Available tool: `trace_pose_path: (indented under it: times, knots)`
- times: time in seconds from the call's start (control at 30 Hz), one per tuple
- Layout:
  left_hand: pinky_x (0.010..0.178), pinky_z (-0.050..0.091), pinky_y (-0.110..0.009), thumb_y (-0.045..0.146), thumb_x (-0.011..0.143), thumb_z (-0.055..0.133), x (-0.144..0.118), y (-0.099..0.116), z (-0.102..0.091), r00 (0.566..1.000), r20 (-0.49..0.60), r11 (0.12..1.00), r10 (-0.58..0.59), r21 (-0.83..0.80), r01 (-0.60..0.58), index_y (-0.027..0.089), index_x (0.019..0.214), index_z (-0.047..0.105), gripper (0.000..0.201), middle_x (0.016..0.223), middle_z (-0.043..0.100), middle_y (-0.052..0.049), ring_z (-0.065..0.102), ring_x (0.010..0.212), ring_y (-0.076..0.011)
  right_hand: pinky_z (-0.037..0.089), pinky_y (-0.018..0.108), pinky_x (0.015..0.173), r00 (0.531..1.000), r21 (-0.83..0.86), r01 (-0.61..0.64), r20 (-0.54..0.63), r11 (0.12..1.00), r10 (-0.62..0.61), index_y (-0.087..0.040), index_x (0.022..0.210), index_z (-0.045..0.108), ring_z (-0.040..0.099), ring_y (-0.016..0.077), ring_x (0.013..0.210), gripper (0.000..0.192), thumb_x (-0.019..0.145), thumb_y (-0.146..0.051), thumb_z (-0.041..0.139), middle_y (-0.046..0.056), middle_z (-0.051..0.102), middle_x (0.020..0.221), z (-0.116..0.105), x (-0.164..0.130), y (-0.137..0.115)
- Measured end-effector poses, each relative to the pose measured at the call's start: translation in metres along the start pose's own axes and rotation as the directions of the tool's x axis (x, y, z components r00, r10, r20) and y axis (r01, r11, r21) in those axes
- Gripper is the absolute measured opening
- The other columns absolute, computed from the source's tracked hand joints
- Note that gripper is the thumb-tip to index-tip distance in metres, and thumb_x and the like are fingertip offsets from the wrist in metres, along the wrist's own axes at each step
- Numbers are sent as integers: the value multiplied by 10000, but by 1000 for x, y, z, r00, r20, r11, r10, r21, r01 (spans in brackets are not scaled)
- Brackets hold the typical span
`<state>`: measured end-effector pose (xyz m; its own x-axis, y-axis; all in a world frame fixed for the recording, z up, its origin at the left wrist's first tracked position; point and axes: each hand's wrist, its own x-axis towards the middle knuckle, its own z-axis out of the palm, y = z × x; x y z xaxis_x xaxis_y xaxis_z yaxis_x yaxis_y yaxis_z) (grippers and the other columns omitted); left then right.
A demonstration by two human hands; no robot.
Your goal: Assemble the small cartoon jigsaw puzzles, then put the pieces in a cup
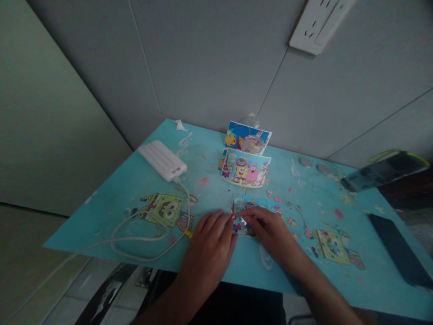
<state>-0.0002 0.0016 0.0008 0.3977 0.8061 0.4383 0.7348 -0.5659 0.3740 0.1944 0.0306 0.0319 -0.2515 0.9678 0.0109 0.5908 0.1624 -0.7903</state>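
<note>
Both hands flat, fingers down on a small jigsaw puzzle [244,215] | left hand [210,243] at its left edge, right hand [270,231] over its right part, nothing lifted | puzzle lies mid-table near front edge of blue cartoon table [111,180] | two picture cards [246,161] behind it | white power bank [162,160], cable [135,239] left

Both hands cover much of the small colourful cardboard jigsaw [244,212]; its picture is too small to read. At three o'clock, the flat black slab [399,253] and turquoise cartoon-printed tabletop [135,180] run off the edge.
</note>
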Motion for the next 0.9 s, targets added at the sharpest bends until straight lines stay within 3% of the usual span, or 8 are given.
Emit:
trace_pose_path:
  times: [0.13,0.27,0.7,0.9]
  knots:
    - [1063,462,-514,184,951,587,1,1,1,1000,15,1000,-6,-2,6,145,1222,634,278,1247,678,-103,590,1209,-291,503,259,611,996,-59,-83,11,995,84,-255,1009,751,644,149,612,147,909,-298,653,-14,729,757,3,5,3]
    - [1054,466,-517,172,941,597,2,1,-1,1000,13,1000,-5,-8,5,143,1216,636,279,1239,682,-104,594,1203,-297,471,239,567,997,-120,-77,-10,990,76,-244,872,758,632,141,589,102,892,-294,671,-22,714,696,5,6,5]
    - [1078,452,-515,193,954,585,0,-1,2,1000,27,1000,-10,-2,10,150,1271,617,321,1269,666,-100,574,1222,-284,511,297,778,996,-220,85,-3,972,-88,-277,1091,726,664,166,833,217,901,-179,691,7,708,968,5,7,8]
    - [1070,459,-526,195,960,574,0,-1,0,997,77,1000,-26,-7,26,214,1248,645,297,1288,649,-81,549,1258,-286,529,324,839,986,-256,108,-96,961,-136,-244,1105,708,667,185,914,202,980,-182,562,53,691,1049,3,-11,6]
